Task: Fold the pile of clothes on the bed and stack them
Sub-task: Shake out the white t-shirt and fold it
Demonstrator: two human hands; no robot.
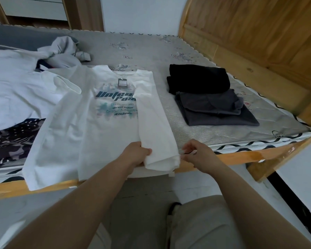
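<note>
A white T-shirt (90, 123) with teal lettering lies flat on the bed, its hem hanging over the near edge. Its right side is folded inward as a long strip (153, 114) over the print. My left hand (136, 152) grips the bottom of that folded strip. My right hand (197, 153) is at the strip's lower right corner, fingers curled and pinching the hem edge. A folded stack (214, 105) lies to the right: a black garment (197, 79) behind dark grey ones. Unfolded clothes (16, 83) lie at the left.
A crumpled grey garment (66, 51) sits at the back left, and a dark patterned cloth (11, 141) lies at the near left. The wooden headboard (258, 33) rises at the right. The bed's wooden rail (241, 155) runs along the near edge.
</note>
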